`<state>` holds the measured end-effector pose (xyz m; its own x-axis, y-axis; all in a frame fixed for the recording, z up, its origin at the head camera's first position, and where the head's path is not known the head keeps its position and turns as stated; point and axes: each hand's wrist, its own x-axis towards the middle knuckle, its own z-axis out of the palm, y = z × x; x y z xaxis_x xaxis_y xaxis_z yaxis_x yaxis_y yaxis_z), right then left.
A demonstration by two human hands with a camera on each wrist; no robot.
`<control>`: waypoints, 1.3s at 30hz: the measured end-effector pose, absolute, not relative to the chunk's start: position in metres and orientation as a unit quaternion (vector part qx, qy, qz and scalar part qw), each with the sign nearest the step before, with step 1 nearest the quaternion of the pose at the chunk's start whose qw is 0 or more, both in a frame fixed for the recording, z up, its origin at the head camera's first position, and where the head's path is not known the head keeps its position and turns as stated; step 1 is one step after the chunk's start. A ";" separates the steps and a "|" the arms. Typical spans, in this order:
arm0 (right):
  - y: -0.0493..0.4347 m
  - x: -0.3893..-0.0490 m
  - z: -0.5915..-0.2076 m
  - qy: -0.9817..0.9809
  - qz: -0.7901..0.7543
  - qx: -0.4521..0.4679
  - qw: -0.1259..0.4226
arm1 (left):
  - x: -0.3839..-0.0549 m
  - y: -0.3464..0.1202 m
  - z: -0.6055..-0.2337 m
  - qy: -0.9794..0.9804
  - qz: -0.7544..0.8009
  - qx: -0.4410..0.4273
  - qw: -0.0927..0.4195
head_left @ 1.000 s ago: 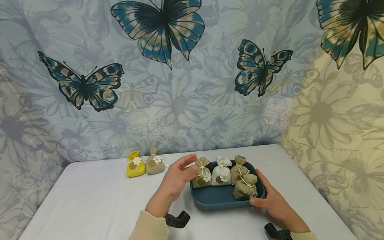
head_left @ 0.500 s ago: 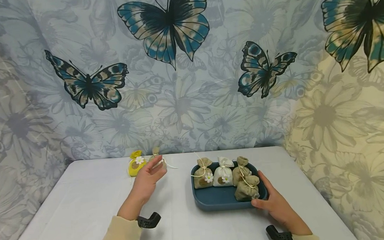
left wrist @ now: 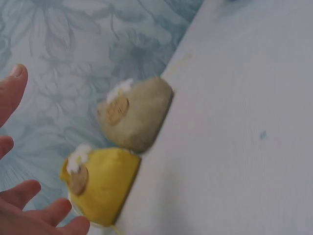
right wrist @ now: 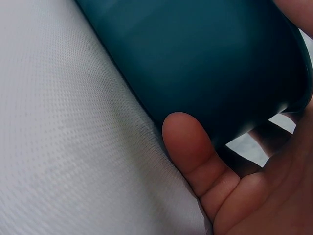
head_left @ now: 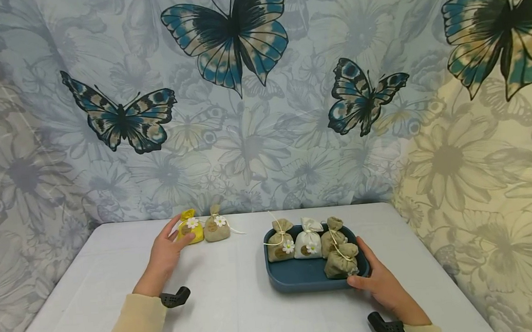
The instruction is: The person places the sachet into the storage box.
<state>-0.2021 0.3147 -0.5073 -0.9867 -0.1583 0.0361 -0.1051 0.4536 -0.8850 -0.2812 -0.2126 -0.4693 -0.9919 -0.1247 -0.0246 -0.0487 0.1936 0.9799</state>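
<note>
My left hand [head_left: 163,255] is at the yellow drawstring sachet [head_left: 197,235] at the back left of the table, thumb and fingers spread on either side of it. In the left wrist view the fingers look loosely extended beside the yellow pouch; whether they touch it I cannot tell. A beige sachet [head_left: 217,232] with a white flower stands just right of it. My right hand [head_left: 385,287] grips the right end of a dark blue tray [head_left: 297,276], its thumb [right wrist: 188,139] against the tray's near corner.
Inside the tray are a tan sachet [head_left: 278,250], a white sachet [head_left: 306,248] and two brownish sachets, one [head_left: 341,263] leaning in front of the other [head_left: 330,237]. A butterfly-print cloth [head_left: 251,151] hangs right behind the white table [head_left: 224,302].
My left hand has moved left from the tray's tan sachet, past the beige sachet, to the yellow one. My right hand has stayed on the tray.
</note>
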 end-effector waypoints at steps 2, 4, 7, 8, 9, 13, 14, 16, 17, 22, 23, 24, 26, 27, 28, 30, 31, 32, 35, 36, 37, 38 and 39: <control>0.314 -0.202 -0.507 0.854 -0.514 -0.075 0.026 | -0.284 -0.217 -0.474 -0.771 -0.633 0.065 0.018; 0.314 -0.202 -0.507 0.854 -0.515 -0.073 0.027 | -0.288 -0.220 -0.478 -0.768 -0.637 0.067 0.013; 0.314 -0.202 -0.507 0.854 -0.516 -0.065 0.029 | -0.294 -0.225 -0.482 -0.770 -0.634 0.071 0.011; 0.314 -0.202 -0.507 0.854 -0.515 -0.063 0.031 | -0.296 -0.226 -0.483 -0.770 -0.633 0.074 0.010; 0.314 -0.203 -0.507 0.855 -0.515 -0.061 0.032 | -0.298 -0.228 -0.484 -0.775 -0.628 0.079 0.008; 0.315 -0.203 -0.508 0.854 -0.516 -0.058 0.033 | -0.306 -0.229 -0.484 -0.766 -0.635 0.095 -0.015; 0.315 -0.203 -0.507 0.854 -0.516 -0.058 0.033 | -0.308 -0.229 -0.484 -0.761 -0.641 0.097 -0.019; 0.315 -0.202 -0.507 0.848 -0.526 -0.055 0.039 | -0.311 -0.230 -0.486 -0.750 -0.653 0.102 -0.028; 0.315 -0.202 -0.507 0.844 -0.532 -0.052 0.043 | -0.312 -0.230 -0.487 -0.743 -0.660 0.105 -0.031; 0.314 -0.202 -0.506 0.831 -0.552 -0.042 0.058 | -0.317 -0.231 -0.494 -0.749 -0.652 0.107 -0.043; 0.314 -0.201 -0.505 0.831 -0.552 -0.041 0.059 | -0.317 -0.231 -0.495 -0.752 -0.649 0.106 -0.043; 0.314 -0.201 -0.505 0.830 -0.553 -0.041 0.059 | -0.317 -0.231 -0.496 -0.757 -0.643 0.106 -0.045; 0.314 -0.201 -0.506 0.832 -0.551 -0.040 0.059 | -0.317 -0.232 -0.498 -0.769 -0.629 0.104 -0.046; 0.314 -0.202 -0.506 0.832 -0.550 -0.040 0.059 | -0.316 -0.232 -0.498 -0.774 -0.623 0.104 -0.047; 0.314 -0.202 -0.506 0.832 -0.550 -0.039 0.060 | -0.315 -0.232 -0.498 -0.779 -0.617 0.104 -0.048; 0.315 -0.202 -0.507 0.832 -0.551 -0.041 0.061 | -0.314 -0.231 -0.497 -0.786 -0.607 0.104 -0.049; 0.315 -0.202 -0.507 0.832 -0.551 -0.042 0.061 | -0.313 -0.231 -0.497 -0.789 -0.605 0.101 -0.049; 0.315 -0.202 -0.507 0.832 -0.550 -0.042 0.062 | -0.313 -0.231 -0.497 -0.791 -0.602 0.099 -0.049; 0.315 -0.202 -0.507 0.833 -0.549 -0.043 0.060 | -0.313 -0.231 -0.497 -0.798 -0.594 0.094 -0.047; 0.315 -0.202 -0.507 0.833 -0.549 -0.043 0.059 | -0.314 -0.231 -0.498 -0.800 -0.591 0.091 -0.045; 0.315 -0.202 -0.507 0.832 -0.549 -0.042 0.059 | -0.314 -0.231 -0.498 -0.803 -0.588 0.088 -0.043; 0.314 -0.202 -0.507 0.832 -0.550 -0.041 0.059 | -0.314 -0.231 -0.498 -0.807 -0.583 0.086 -0.039; 0.314 -0.202 -0.506 0.832 -0.550 -0.041 0.059 | -0.314 -0.231 -0.499 -0.811 -0.578 0.085 -0.033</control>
<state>-0.2017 0.3143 -0.5063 -0.9897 -0.1328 -0.0530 -0.0033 0.3918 -0.9200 -0.3144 -0.2308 -0.4988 -0.9835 -0.0995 -0.1510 -0.1752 0.3173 0.9320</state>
